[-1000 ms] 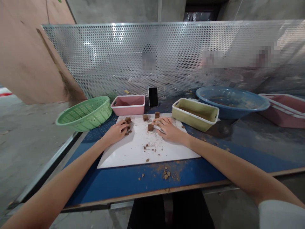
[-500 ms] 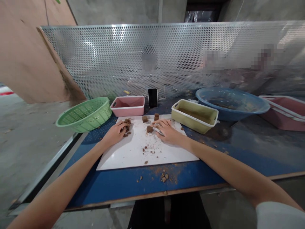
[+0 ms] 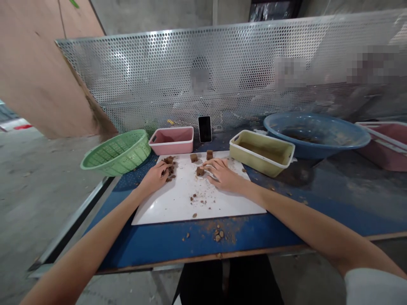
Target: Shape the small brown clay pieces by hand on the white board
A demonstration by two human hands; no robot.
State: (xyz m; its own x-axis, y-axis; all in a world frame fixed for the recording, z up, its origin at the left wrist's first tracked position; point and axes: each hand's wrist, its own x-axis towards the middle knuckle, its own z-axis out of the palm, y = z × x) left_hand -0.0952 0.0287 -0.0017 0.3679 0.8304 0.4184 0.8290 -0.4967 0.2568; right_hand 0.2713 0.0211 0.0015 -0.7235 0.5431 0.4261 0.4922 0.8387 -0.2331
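At the left of a white board (image 3: 178,205), my left hand (image 3: 155,177) has its fingers curled round a dark brown lump, partly hidden by the fingers. A small heap of brown, earthy lumps (image 3: 169,160) lies against those fingertips. My right hand (image 3: 225,174) rests palm down on the right half of the board, fingers stretched out and apart. Its fingertips reach the side of a brown cube (image 3: 200,171). Behind that sit a second brown cube (image 3: 193,158) and a third brown block (image 3: 209,154). Reddish-brown crumbs (image 3: 193,197) are scattered in front.
Behind the board stand a green basket (image 3: 133,157), a pink bin (image 3: 173,148), an upright phone (image 3: 205,129) and a yellow-green bin (image 3: 260,161). Further right are a blue basin (image 3: 318,147) and another pink bin (image 3: 384,152). Small stones (image 3: 218,235) lie by the table's front edge.
The camera view has tilted and shifted slightly. Both hands and the brown cubes hold almost the same places on the board.
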